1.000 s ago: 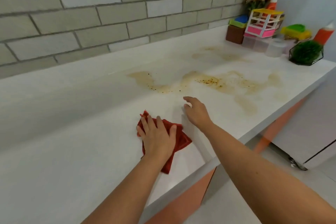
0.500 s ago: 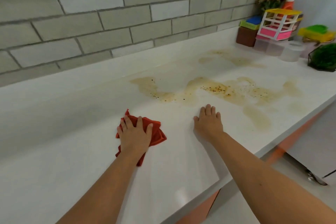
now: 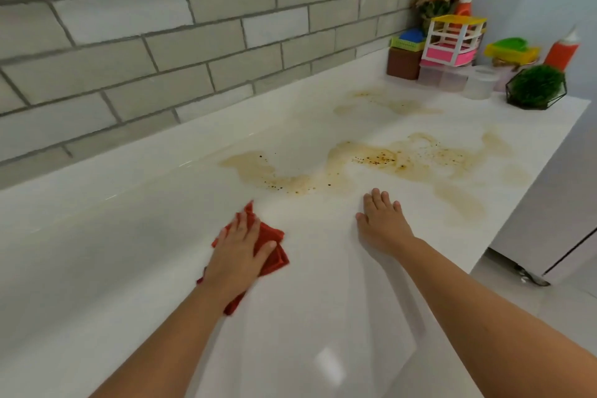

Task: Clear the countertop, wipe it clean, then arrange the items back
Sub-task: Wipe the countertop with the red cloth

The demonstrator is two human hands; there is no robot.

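My left hand (image 3: 237, 250) presses flat on a crumpled red cloth (image 3: 273, 247) on the white countertop (image 3: 129, 236). Part of the cloth is hidden under the palm and wrist. My right hand (image 3: 382, 224) rests palm down on the bare counter to the right of the cloth, fingers together and holding nothing. A wide brown stain with dark specks (image 3: 371, 165) spreads just beyond both hands. A second, fainter stain (image 3: 384, 105) lies farther back.
At the far right end stand a pink, white and yellow rack (image 3: 454, 42), a brown box (image 3: 403, 63), clear lidded containers (image 3: 444, 76), a round tub (image 3: 479, 82), a green plant in a wire pot (image 3: 536, 87), an orange bottle (image 3: 563, 48) and flowers (image 3: 434, 1). Grey brick wall behind.
My left hand has slid the red cloth away from the front edge, toward the stain. My right hand has turned flat on the counter and stays there.
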